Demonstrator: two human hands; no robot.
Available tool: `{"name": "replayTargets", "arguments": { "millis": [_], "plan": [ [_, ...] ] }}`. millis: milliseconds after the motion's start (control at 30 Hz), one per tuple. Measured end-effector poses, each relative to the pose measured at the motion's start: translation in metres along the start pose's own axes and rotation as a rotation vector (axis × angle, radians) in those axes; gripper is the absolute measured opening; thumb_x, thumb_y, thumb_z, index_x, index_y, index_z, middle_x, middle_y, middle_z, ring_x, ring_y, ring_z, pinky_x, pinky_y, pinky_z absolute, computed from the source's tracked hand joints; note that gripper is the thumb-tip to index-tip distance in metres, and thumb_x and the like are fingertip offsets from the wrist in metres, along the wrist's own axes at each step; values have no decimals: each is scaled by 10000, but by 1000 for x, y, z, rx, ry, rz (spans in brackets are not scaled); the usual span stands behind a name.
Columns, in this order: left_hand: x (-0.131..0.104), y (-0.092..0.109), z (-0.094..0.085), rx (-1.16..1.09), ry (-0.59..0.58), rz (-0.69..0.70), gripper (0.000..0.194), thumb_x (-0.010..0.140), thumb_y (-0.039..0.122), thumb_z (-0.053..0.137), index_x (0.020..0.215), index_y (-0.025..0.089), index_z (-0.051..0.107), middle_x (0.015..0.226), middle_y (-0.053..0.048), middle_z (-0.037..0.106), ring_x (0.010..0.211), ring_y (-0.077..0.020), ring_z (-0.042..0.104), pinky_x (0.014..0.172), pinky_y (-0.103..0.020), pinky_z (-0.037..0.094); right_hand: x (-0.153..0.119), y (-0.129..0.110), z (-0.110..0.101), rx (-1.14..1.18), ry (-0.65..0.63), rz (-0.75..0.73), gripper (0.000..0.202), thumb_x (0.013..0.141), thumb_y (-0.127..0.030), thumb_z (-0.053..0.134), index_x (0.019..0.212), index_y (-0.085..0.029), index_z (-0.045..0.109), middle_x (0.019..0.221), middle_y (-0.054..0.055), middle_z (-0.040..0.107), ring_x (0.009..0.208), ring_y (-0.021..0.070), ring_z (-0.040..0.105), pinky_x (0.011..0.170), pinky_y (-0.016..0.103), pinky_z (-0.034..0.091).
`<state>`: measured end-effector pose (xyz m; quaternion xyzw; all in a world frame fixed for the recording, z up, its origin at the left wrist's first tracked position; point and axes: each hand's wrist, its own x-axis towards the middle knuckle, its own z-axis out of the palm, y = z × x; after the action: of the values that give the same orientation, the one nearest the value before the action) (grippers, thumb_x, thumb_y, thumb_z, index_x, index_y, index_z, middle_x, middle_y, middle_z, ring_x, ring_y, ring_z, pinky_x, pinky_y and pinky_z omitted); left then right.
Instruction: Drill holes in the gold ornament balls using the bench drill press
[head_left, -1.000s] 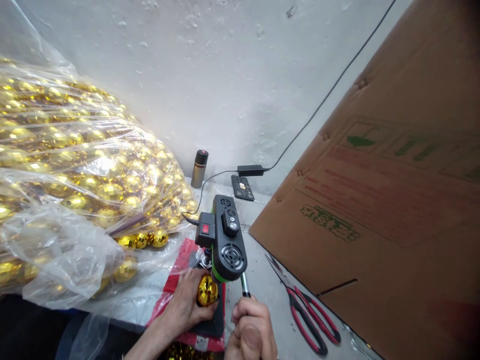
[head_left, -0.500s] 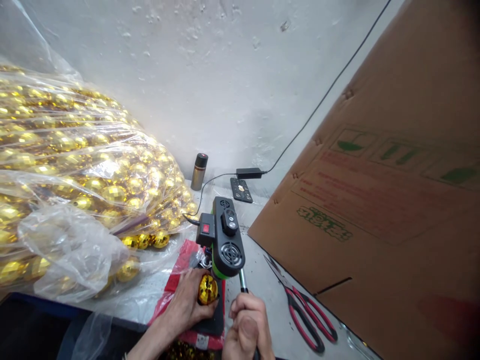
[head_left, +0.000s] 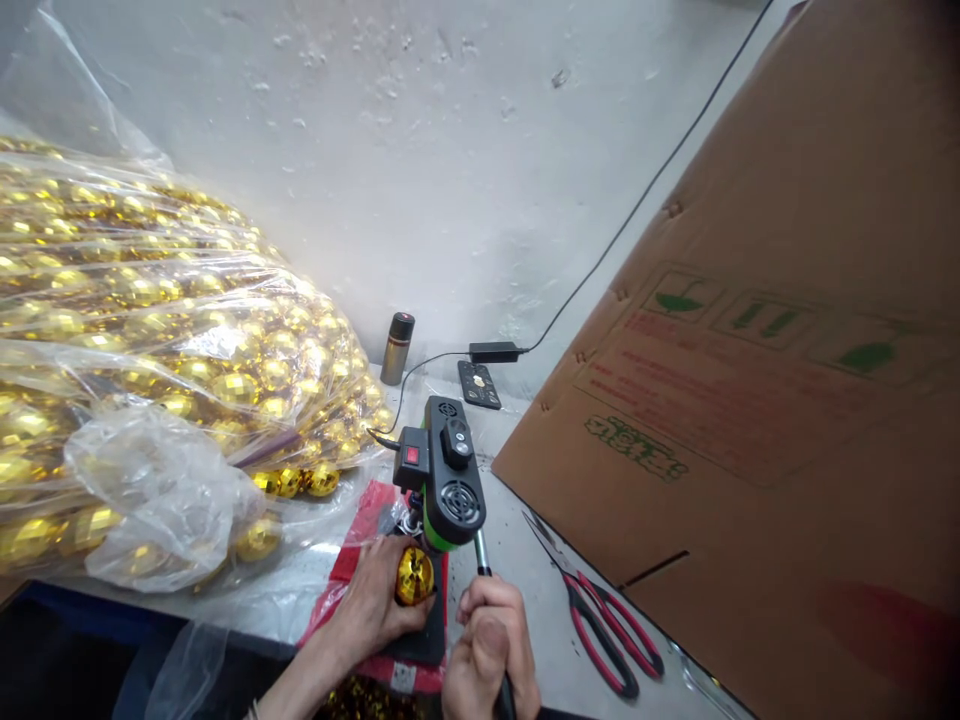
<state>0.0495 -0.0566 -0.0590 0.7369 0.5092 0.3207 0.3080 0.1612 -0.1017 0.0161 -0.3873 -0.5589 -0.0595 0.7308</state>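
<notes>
Near side, the left hand, half-curled, held a gold ball; rightward, the right hand clenched a lever!

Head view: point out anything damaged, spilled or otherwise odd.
The wall behind the table is pitted and chipped, most clearly in its upper part, so its surface looks damaged. I see no obvious spill.

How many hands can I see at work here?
2. The left hand holds a gold ball in front of the machine; the right hand grips the lever beside it. No other hands show in this view.
</notes>
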Motion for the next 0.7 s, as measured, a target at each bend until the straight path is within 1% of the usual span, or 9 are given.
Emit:
{"name": "replayTargets", "arguments": {
  "millis": [100, 233, 333, 467, 533, 633, 700],
  "plan": [
    [0, -4, 2, -3, 19, 15, 485, 709, 219, 762, 1188, 193, 689, 1135, -108, 763, 1064, -350, 696, 970, -512, 548, 7, -6, 4, 13, 28, 10, 405, 1123, -246, 431, 722, -220, 474, 726, -53, 516, 611, 93, 485, 611, 252, 414],
    [1, -8, 5, -9, 27, 26, 503, 706, 217, 771, 1201, 190, 687, 1154, -118, 764, 1082, -358, 700, 976, -516, 551, 7, -7, 2, -23, 1, 0, 407, 1134, -250, 408, 733, -223, 468, 721, -54, 517, 609, 91, 489, 589, 248, 398],
    [2, -8, 5, -13, 33, 20, 463, 724, 248, 783, 1173, 180, 694, 1145, -133, 765, 1076, -365, 705, 968, -516, 555, -8, 2, -3, -43, -42, -17, 383, 1129, -235, 406, 759, -224, 503, 741, -44, 543, 623, 102, 524, 626, 267, 425],
    [0, -4, 1, -17, 25, 16, 459, 727, 272, 804, 1166, 190, 700, 1125, -129, 771, 1068, -363, 713, 963, -499, 561, -33, 21, -7, -82, -85, -66, 361, 1124, -203, 388, 792, -226, 527, 794, -21, 580, 679, 120, 580, 670, 284, 466],
    [0, -2, 0, -17, 21, 12, 460, 727, 273, 810, 1166, 187, 703, 1130, -133, 773, 1074, -366, 714, 965, -498, 561, -39, 29, -9, -97, -95, -92, 365, 1135, -230, 377, 800, -232, 522, 791, -22, 587, 689, 126, 593, 706, 294, 494],
    [0, -1, -1, -23, 15, 4, 460, 744, 306, 818, 1170, 173, 707, 1131, -145, 774, 1068, -373, 717, 954, -506, 571, -35, 32, -13, -96, -138, -148, 368, 1137, -300, 422, 802, -236, 559, 778, -30, 614, 678, 125, 608, 730, 295, 516],
    [2, 0, 0, -16, 23, 9, 488, 748, 304, 816, 1203, 169, 702, 1139, -148, 775, 1077, -378, 719, 967, -526, 575, -20, 22, -16, -85, -173, -133, 360, 1126, -269, 429, 792, -233, 558, 776, -26, 615, 665, 121, 603, 676, 275, 499]
  ]
}}
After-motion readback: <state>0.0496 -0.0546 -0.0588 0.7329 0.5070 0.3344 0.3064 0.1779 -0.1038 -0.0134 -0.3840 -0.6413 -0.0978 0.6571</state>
